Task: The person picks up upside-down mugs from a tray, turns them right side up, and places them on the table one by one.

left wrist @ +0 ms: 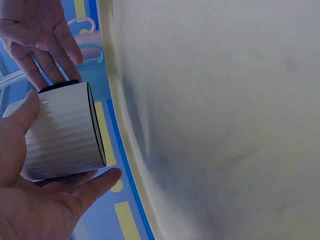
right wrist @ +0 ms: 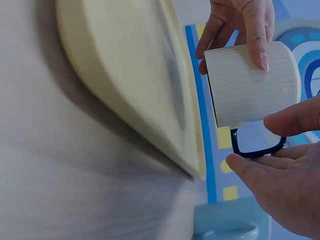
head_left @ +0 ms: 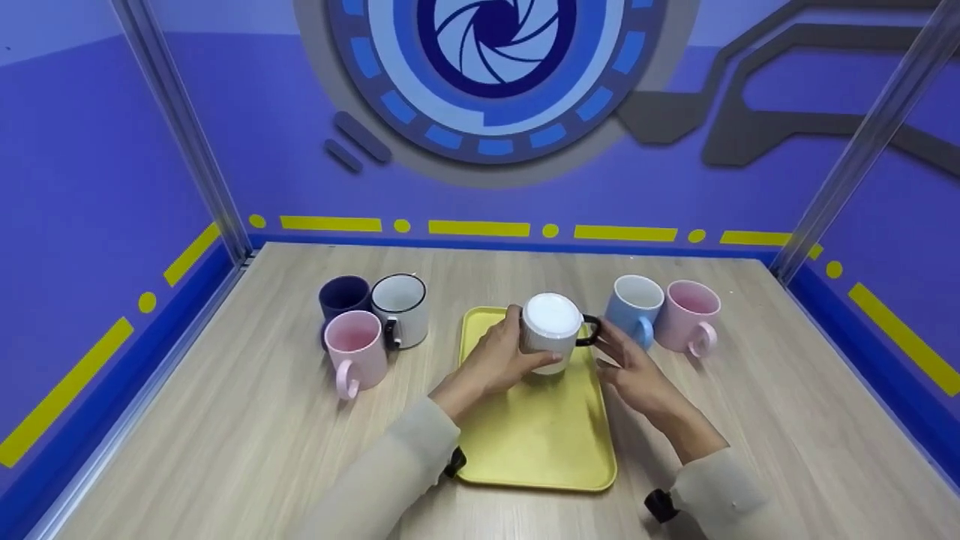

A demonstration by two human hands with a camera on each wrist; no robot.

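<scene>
A white ribbed mug (head_left: pixel 546 346) with a black handle and black rim is upside down above the yellow tray (head_left: pixel 536 450), its white base facing up. My left hand (head_left: pixel 491 358) grips it around the body from the left, thumb on the near side; in the left wrist view the ribbed wall (left wrist: pixel 67 132) sits between thumb and fingers. From the right, my right hand (head_left: pixel 636 373) reaches to the black handle (right wrist: pixel 257 153). Its fairly straight fingers touch the handle's outer side, and the thumb extends toward the mug's base end.
Left of the tray stand a navy mug (head_left: pixel 345 295), a white mug (head_left: pixel 411 321) with black handle, and a pink mug (head_left: pixel 358 352). To the right are a light blue mug (head_left: pixel 626 319) and another pink mug (head_left: pixel 679 326). A purple-blue panel (head_left: pixel 480 202) rises behind the wooden table (head_left: pixel 262 450).
</scene>
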